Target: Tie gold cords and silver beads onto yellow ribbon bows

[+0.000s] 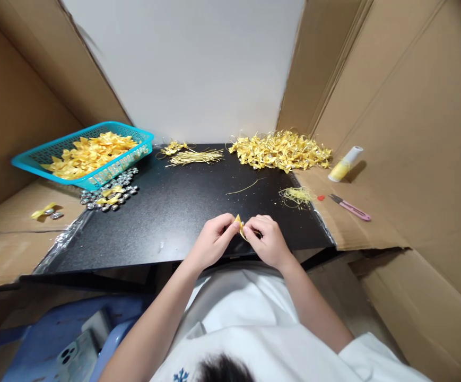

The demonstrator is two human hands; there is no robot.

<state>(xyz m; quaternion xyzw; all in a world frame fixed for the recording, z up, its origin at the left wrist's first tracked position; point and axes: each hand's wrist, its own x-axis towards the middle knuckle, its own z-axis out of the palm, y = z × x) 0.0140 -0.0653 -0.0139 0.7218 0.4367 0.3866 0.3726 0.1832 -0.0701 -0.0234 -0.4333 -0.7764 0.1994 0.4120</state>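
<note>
Close to the front edge of the black table [166,212], my two hands meet over a small yellow ribbon bow [238,220]. My left hand [215,237] pinches the bow between thumb and forefinger. From the other side, my right hand [267,239] is closed on a thin yellow cord [257,233], which curves in a loop below its fingers. A small shiny bit shows between the fingertips, too small to make out. On the table beyond lies a single loose yellow cord [246,187].
At left stands a turquoise basket [142,148] of yellow bows, with silver bells or beads [124,183] beside it. Cut cords [196,157] lie at the back, near a heap of corded bows [281,151]. At right are cord scraps [297,196], pink-handled snips [351,208] and a roll [345,164].
</note>
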